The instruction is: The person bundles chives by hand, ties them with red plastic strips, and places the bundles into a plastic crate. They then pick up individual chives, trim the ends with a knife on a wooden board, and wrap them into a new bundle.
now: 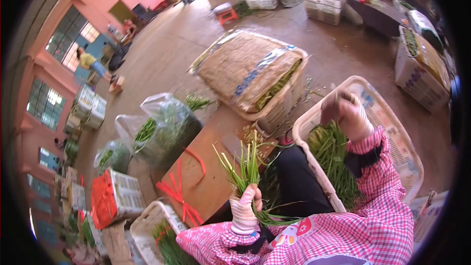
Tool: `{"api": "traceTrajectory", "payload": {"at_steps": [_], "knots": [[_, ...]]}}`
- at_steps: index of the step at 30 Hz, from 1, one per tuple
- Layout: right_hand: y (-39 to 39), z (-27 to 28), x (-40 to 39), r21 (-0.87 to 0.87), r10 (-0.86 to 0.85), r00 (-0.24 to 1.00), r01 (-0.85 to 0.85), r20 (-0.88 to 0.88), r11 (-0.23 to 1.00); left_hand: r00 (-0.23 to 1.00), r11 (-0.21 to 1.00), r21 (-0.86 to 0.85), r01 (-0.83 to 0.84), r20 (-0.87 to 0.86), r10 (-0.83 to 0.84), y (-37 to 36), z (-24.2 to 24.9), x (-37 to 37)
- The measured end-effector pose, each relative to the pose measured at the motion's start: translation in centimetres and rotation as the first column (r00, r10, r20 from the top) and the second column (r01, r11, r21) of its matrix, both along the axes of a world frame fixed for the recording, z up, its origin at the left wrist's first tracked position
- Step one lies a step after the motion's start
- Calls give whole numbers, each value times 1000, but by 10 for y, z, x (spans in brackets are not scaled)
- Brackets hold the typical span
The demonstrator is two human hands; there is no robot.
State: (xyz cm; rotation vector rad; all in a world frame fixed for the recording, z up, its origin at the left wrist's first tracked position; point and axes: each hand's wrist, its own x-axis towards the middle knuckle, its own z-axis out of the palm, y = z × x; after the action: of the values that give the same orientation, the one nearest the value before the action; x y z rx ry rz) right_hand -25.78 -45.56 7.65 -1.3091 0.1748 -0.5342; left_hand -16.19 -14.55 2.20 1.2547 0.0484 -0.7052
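My left hand [245,210], in a pale glove with bare fingertips, is closed around a bunch of green stalks [249,169]. The pale cut ends point up and away from me, while the thin leaves trail down towards my lap. My right hand [352,115] is raised over a white plastic crate [387,140] at my right, its fingers smeared by motion. A dark brownish shape shows beside those fingers, and I cannot tell whether the hand grips it. Long green leaves [336,162] lie in the crate beneath that hand.
Red ties [179,194] lie on a wooden board [216,167]. Clear plastic bags of greens [169,127] stand beyond it. A covered crate [245,68] sits ahead, and a crate of tied greens [164,238] at lower left. People [88,61] are farther back.
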Motion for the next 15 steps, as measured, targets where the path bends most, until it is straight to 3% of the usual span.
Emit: {"api": "traceTrajectory", "payload": {"at_steps": [1,2,3,4,5,7,9,10,13,14,15], "knots": [[19,-6,4,3,242,964,-244,109,970,998,997,70,-41,52,38,13,1,4],[30,-7,10,-153,552,825,-534,123,832,995,994,87,-62,79,55,29,-2,9],[43,4,30,-483,799,599,-686,48,544,988,985,129,-111,124,94,41,0,11],[66,11,36,-597,807,584,-679,-88,427,984,979,156,-135,140,114,55,1,14],[87,17,43,-727,722,682,-554,-116,406,980,971,182,-158,152,131,68,4,14],[118,0,67,-886,529,848,-237,11,399,970,958,222,-182,197,139,87,11,10],[149,-4,89,-984,352,936,-62,1,166,960,948,247,-200,244,139,98,18,6],[164,-6,98,-994,322,946,-59,-25,97,961,944,263,-197,241,134,102,22,3],[190,-33,125,-997,395,919,40,14,-58,948,940,292,-176,307,82,119,21,-6],[192,-37,126,-997,406,914,41,13,-60,965,955,245,-169,237,109,126,22,-7],[192,-35,126,-999,464,885,19,34,36,977,966,196,-167,165,135,134,22,-9]]}}
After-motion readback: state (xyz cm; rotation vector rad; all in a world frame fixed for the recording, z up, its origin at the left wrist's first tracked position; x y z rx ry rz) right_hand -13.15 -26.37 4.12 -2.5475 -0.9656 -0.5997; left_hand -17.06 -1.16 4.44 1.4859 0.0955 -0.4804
